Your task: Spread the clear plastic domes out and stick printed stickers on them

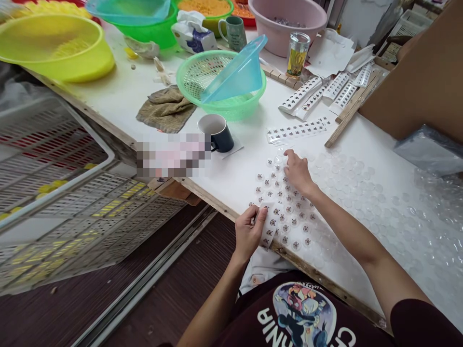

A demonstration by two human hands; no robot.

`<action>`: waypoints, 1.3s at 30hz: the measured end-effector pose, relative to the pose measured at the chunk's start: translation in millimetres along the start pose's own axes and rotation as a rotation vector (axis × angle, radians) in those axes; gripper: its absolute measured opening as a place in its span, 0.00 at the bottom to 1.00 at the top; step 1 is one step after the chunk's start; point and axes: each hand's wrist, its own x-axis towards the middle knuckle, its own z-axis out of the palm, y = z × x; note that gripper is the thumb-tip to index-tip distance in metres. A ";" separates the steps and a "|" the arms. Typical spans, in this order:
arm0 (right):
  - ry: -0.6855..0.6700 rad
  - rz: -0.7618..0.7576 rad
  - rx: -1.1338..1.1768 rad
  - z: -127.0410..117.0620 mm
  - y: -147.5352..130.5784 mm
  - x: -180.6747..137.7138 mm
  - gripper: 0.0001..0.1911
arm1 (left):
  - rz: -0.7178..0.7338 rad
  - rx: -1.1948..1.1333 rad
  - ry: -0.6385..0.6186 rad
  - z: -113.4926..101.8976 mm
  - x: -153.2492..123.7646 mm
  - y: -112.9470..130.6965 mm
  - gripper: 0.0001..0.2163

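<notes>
My left hand (249, 229) is closed on a white strip of small printed stickers (268, 229), thumb on top, at the table's front edge. My right hand (298, 172) is farther forward, its index finger stretched out and apart from the thumb, over the far end of a group of clear round discs. Nothing shows between its fingers, though its fingertips are small in view. Many discs (288, 209) between my hands bear a small dark printed sticker in the middle. Plain clear discs (361, 188) spread to the right of my right arm.
Sticker strips (296, 130) lie beyond my right hand, with more by wooden bars (350, 111). A dark mug (222, 137), brown cloth (166, 110) and green basket (235, 112) stand farther left. A glass (297, 55) and pink tub (285, 36) are behind. White crates (65, 193) stand left.
</notes>
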 end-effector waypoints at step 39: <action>-0.260 0.044 0.607 -45.1 -43.7 -103.8 0.16 | -0.021 -0.031 -0.014 0.2 0.0 -4.5 0.21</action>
